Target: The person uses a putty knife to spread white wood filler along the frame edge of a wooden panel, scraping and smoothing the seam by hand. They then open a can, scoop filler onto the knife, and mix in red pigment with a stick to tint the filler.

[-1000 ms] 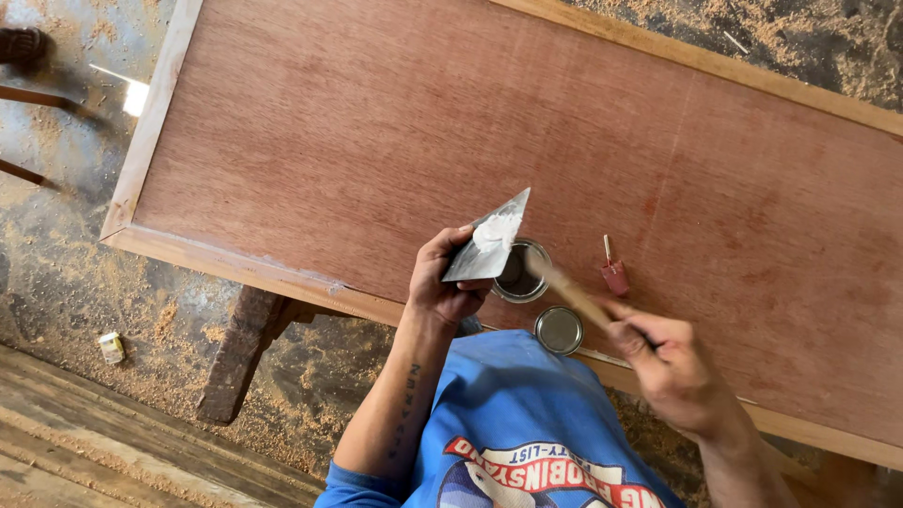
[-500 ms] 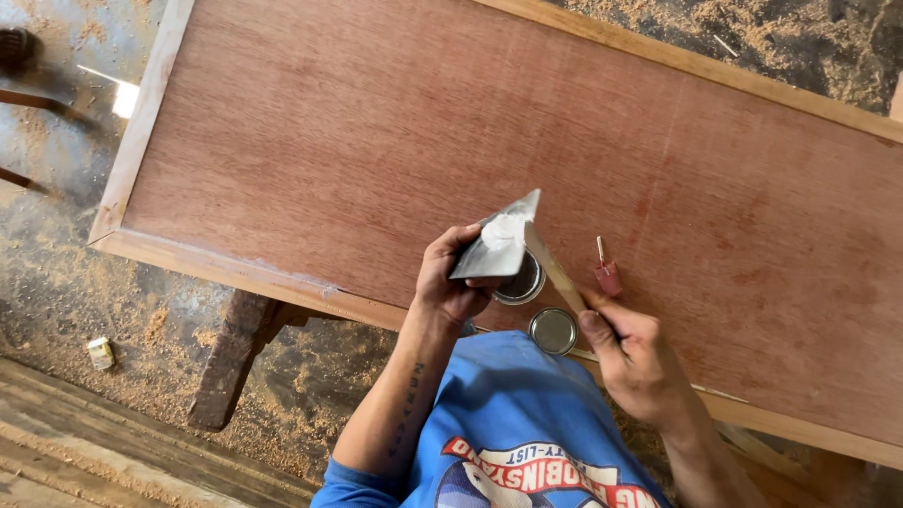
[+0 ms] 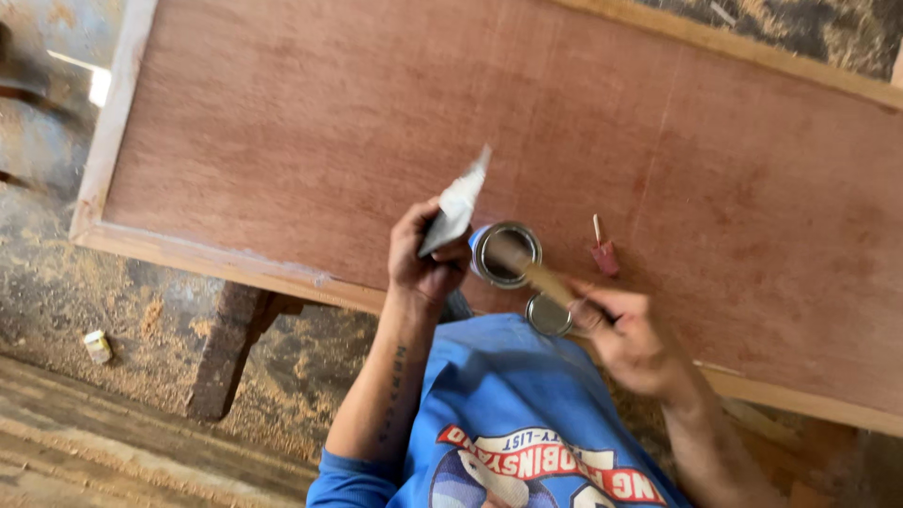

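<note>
- My left hand [image 3: 425,263] has its grip closed around the handle of a putty knife [image 3: 458,202], whose pale, smeared blade points up and away from me, tilted over the board.
- My right hand [image 3: 628,339] has its grip closed on a thin wooden stick [image 3: 538,275], and the far end of the stick dips into the open mouth of a small round tin [image 3: 506,254].
- The tin stands on the big reddish-brown board [image 3: 395,122], near the edge closest to me, between my two hands and just beside the knife hand.
- Its round metal lid [image 3: 548,315] lies flat just beside it, at the pale wooden frame [image 3: 207,263] that borders the board.
- A small reddish stub with a thin stick in it [image 3: 602,249] lies on the board to the right of the tin, apart from both hands.
- As I judge it, I am at the loading step: getting filler out of the tin with the stick so it can go onto the blade.
- The next move calls for bringing the blade close to the tin's mouth, lifting the stick without tipping the tin, and wiping it cleanly across the blade's flat face.
- The blur hides how much sits on the stick.
</note>
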Tool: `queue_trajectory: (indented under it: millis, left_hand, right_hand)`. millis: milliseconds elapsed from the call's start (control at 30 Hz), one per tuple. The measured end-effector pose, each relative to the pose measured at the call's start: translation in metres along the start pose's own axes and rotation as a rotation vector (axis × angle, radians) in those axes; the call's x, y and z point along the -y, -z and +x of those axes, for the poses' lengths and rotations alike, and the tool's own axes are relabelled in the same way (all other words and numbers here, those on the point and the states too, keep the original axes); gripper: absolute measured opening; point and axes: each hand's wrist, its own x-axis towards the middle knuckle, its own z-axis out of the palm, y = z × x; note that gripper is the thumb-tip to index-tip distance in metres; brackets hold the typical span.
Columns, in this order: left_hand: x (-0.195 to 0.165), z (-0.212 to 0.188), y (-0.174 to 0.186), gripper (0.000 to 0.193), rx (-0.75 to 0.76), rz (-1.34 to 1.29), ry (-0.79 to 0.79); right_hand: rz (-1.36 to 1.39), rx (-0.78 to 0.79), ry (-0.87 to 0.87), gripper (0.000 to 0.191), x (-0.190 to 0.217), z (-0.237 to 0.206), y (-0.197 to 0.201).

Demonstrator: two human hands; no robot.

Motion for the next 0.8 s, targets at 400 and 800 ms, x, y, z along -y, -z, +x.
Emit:
queue_trajectory:
  millis: [400,800]
  left_hand:
    - [-0.020,0.002,0.095,0.031,-0.466,0.193,-0.377]
    - [0.005,0.025,0.136,0.030,-0.513,0.635,-0.487]
  right_hand:
    - [-0.840,-0.132,0.246,0.009,-0.026,0.045,-0.002]
    - [-0.970,-0.040,0.212,0.003,-0.084,0.093,-0.053]
